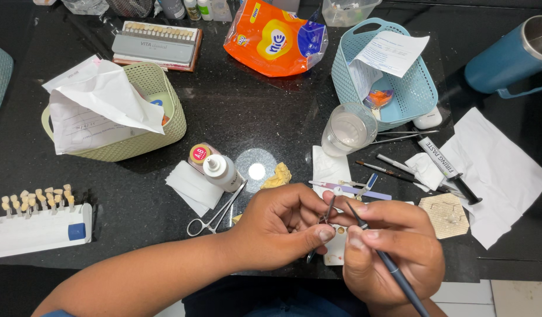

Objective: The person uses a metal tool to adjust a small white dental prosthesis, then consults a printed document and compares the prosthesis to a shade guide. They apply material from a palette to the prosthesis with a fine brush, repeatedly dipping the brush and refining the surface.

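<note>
My left hand [280,226] pinches a thin metal tweezer-like tool [328,212] that carries a tiny pale tooth piece at its tip. My right hand [394,249] grips a slim dark brush [394,271] like a pen, its tip meeting the piece between my thumbs. Both hands hover above a small white tile [335,249] at the front of the black table [253,111].
Metal scissors-style forceps [215,216] and a small white bottle [221,171] lie left of my hands. A tooth shade guide [36,220] sits at front left. Beige basket [165,105], blue basket [415,97], glass of water [347,129], syringe [450,170] and paper sheets [500,170] crowd the back and right.
</note>
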